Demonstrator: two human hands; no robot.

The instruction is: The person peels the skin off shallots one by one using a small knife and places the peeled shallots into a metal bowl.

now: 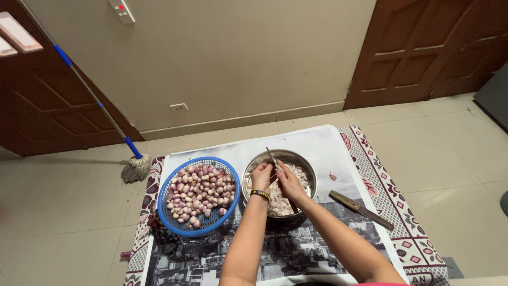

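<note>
Floor mat [370, 180]; hands [276, 177] over bowl [309, 172]

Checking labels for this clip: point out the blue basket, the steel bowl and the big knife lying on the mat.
Blue basket [172, 225], head view, bare front rim.
Steel bowl [312, 177], head view, right rim.
Big knife [361, 209], head view, middle of the blade.

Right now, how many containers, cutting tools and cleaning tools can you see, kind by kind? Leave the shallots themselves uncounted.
Containers: 2, the blue basket and the metal bowl.
Cutting tools: 2, a small knife at the left hand and right hand, and a large knife lying on the mat.
Cleaning tools: 1, the mop.
Total: 5
</note>
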